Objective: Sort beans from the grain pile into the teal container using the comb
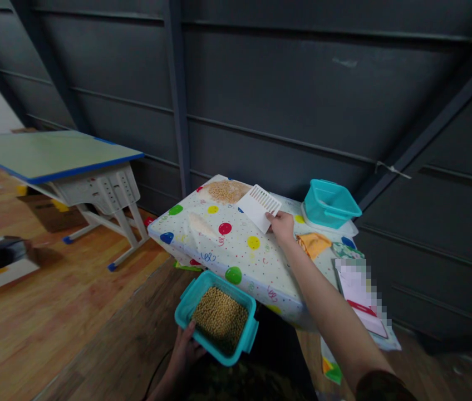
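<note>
My left hand [186, 342] grips the near left side of a turquoise plastic tub [250, 334], held off the table's front edge. Dried soybeans [219, 314] fill much of the tub. Pinched in my right hand [283, 225] is a flat white plastic scraper [255, 210] with a row of slots along its far edge. The scraper's left edge is close to a spread of soybeans [224, 191] on the tablecloth; whether it touches them I cannot tell. A strip of pale fine grains [201, 225] lies nearer, to the left.
The table wears a balloon-patterned cloth [236, 256]. A second turquoise tub [332, 206], an orange cloth [313, 244] and a clipboard with paper [355, 284] are on its right. A dark panelled wall [278, 83] stands behind. Another desk [60, 150] is at left.
</note>
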`<state>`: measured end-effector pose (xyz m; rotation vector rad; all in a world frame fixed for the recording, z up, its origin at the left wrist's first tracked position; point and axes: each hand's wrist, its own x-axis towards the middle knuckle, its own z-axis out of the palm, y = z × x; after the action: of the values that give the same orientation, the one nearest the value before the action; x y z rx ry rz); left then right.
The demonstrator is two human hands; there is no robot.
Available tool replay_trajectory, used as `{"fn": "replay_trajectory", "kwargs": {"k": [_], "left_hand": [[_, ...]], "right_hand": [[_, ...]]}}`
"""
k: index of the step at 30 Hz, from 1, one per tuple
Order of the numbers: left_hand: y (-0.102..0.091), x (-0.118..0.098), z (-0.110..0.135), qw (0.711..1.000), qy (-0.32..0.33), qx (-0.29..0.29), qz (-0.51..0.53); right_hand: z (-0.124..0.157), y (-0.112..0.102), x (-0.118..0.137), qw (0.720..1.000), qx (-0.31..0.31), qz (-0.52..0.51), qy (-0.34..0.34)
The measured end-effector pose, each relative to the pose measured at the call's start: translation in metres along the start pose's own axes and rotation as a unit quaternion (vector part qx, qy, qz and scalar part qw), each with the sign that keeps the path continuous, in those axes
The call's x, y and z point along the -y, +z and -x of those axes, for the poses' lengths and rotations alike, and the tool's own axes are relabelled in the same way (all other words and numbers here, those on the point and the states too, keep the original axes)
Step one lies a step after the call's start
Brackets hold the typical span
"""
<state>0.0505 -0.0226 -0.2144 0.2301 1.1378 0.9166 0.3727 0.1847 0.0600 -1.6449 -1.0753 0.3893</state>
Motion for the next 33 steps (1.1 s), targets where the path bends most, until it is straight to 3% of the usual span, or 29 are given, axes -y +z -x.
{"fn": "replay_trajectory", "kwargs": {"k": [7,14,19,23,27,33], "left_hand": [[-0.004,-0.005,0.003,1.0,-0.008,0.01,0.008],[0.0,-0.011,0.009,1.0,-0.015,0.009,-0.002],[0.002,-0.011,0.009,1.0,-0.014,0.005,0.011],[0.001,-0.008,0.006,1.0,-0.009,-0.002,0.009],[0.0,-0.006,0.003,1.0,0.001,-0.002,0.011],[0.003,-0.009,0.009,1.0,0.003,0.003,0.01]], "right_hand": [[-0.005,-0.027,-0.002,0.999,0.007,-0.035,0.019],[-0.011,-0.049,0.006,0.986,0.003,-0.136,0.097],[-0.014,-0.054,0.004,0.984,-0.015,-0.165,0.064],[-0.019,-0.051,-0.006,0.992,-0.044,-0.119,0.004],[-0.02,-0.05,-0.014,0.996,-0.073,-0.002,-0.061],[-0.008,-0.042,-0.009,0.991,-0.022,0.089,-0.099]]}}
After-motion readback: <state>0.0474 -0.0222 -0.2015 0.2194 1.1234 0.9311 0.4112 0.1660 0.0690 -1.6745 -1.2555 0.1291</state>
